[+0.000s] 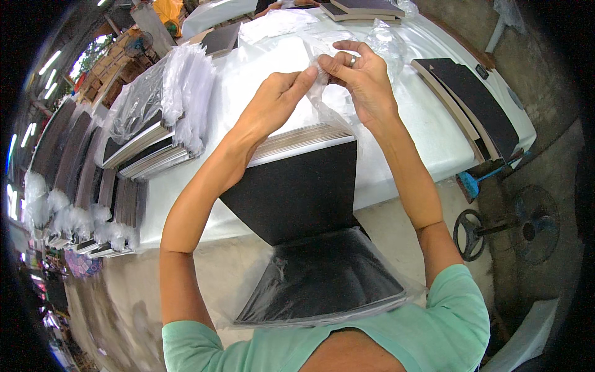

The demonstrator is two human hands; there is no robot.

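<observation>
Over the white table, my left hand and my right hand are close together. Both pinch a crumpled clear plastic bag between thumb and fingers, and part of it trails down towards a stack below. A ring shows on my right hand. Under my wrists, a stack of black-covered boards with pale edges stands at the table's near edge, its black face towards me. Nearer my chest lies another black board covered in clear plastic; whether it joins the stack I cannot tell.
Bagged black boards are piled on the left, beside rows of plastic-wrapped stacks. More black boards lie on the table's right side. A black fan and a steering-wheel-shaped part stand at right.
</observation>
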